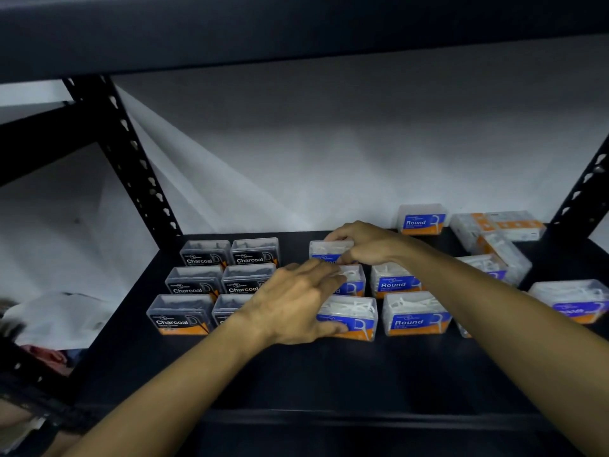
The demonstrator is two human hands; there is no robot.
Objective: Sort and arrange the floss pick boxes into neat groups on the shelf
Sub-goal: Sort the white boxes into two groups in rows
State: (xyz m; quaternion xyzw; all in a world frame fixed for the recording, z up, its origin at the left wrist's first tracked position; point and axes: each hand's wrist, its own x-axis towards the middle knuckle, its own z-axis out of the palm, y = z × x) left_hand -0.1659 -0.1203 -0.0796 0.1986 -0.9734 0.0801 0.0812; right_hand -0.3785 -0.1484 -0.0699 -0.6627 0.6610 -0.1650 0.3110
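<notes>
While both arms are reaching in over the dark shelf (329, 374), the sorting is showing up plainly from the left: six Charcoal boxes (227, 282) are sitting in a tidy two-wide, three-deep block, black labels facing forward. Just right of them, the left hand (290, 301) is lying flat with fingers straight and loosely spread, palm down, covering part of the nearest right-hand Charcoal box and pressing on the front-left Round box (349, 316); its fingertips are reaching onto the middle Round box behind. Further right, the right hand (359, 245) is curling over the back Round box (326, 250), thumb and fingers pinching it at the top edge. Beside these, two more Round boxes (405, 298) are standing one behind the other, blue labels forward. At the back wall, one Round box (423, 219) is standing alone. Over at the far right, loose boxes (501, 239) are lying tilted and jumbled, and another blue-labelled box (573, 300) is sitting near the shelf's right edge.
</notes>
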